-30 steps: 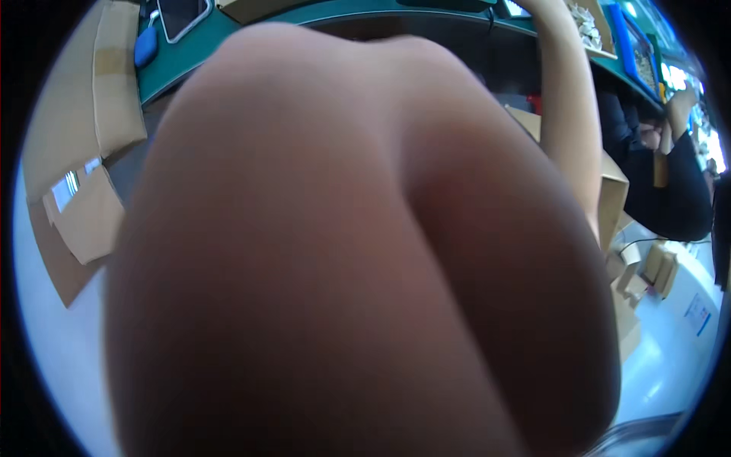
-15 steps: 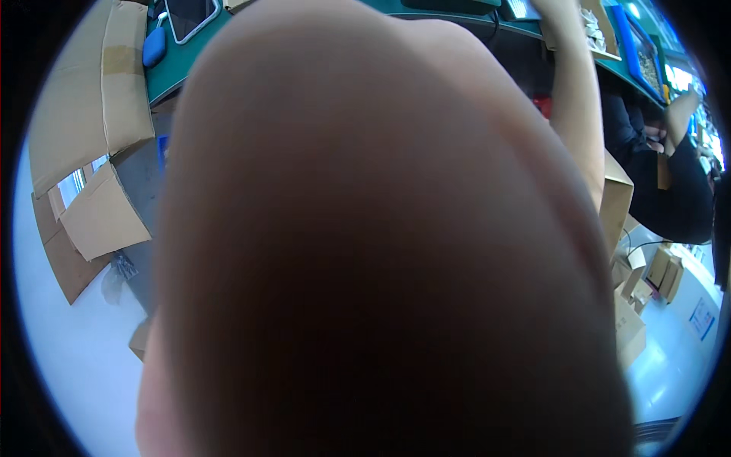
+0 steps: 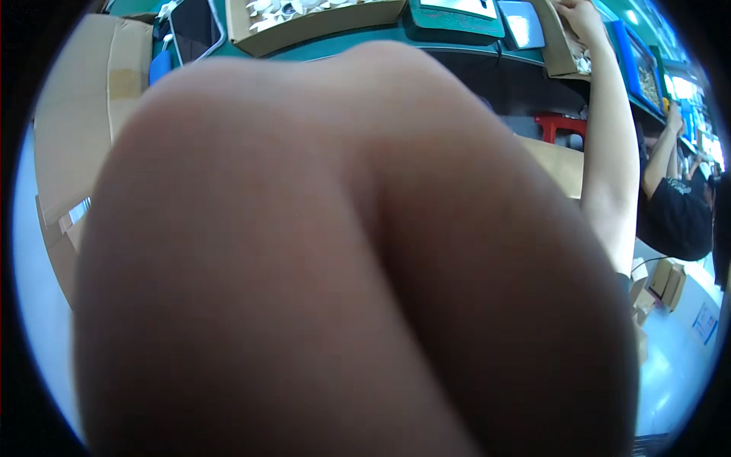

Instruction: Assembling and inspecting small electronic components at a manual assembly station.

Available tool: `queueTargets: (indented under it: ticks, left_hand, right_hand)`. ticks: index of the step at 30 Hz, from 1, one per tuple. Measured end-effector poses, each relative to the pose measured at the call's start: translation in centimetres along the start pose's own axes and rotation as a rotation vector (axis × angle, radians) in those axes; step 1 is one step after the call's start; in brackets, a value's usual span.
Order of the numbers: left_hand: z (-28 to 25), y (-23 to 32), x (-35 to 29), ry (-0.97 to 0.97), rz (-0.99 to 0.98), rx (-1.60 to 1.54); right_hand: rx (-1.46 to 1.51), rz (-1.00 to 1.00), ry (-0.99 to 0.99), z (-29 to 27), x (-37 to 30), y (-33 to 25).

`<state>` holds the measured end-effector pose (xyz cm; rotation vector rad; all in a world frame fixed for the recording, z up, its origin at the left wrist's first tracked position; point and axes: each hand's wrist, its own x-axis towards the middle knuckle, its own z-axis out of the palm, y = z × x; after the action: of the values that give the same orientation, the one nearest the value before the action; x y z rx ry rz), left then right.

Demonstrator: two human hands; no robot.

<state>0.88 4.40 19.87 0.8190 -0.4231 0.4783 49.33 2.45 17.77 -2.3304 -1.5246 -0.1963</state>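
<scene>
A blurred hand of mine (image 3: 289, 251) covers most of the head view, very close to the camera. Two rounded lumps with a dark crease between them show, perhaps fingers or knuckles. Whether it is my left or my right hand, or parts of both, I cannot tell, nor whether it holds anything. At the right, a bare arm (image 3: 611, 145) reaches up to the table, its hand (image 3: 582, 21) at an open cardboard box (image 3: 560, 46). It looks like a co-worker's arm, but its shoulder is hidden.
On the green table stand a shallow carton (image 3: 327, 29) of white parts, a green device (image 3: 455, 27) and a blue-rimmed tray (image 3: 638, 65). A large cardboard box (image 3: 72, 129) stands at left. A red stool (image 3: 562, 126) is under the table; another person in black (image 3: 679, 221) sits far right.
The blurred mass has shifted left and down, and the crease now shows. More of the table, the carton of white parts and the red stool has come into view. The right-hand arm appears farther right.
</scene>
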Motion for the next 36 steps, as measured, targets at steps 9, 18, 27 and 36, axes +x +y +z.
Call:
queueTargets:
  ticks: [9,18,27,36]
  left_hand:
    - [-0.7,0.9,-0.6,0.063,-0.011,0.064]
    - [-3.4,-6.4,-2.6,0.356,-0.326,0.067]
    - [-8.6,-18.1,-7.6,0.602,-0.97,0.28]
    - [-9.4,-19.0,-10.6,0.69,-1.044,0.335]
  right_hand:
    - [0.251,0.036,0.105,-3.3,-1.2,-3.0]
    - [0.517,0.64,-0.186,-4.7,-3.1,-5.2]
    - [1.378,0.664,-0.419,-3.9,-0.8,1.0]
    - [0.874,0.365,-0.287,-1.3,-4.4,1.7]
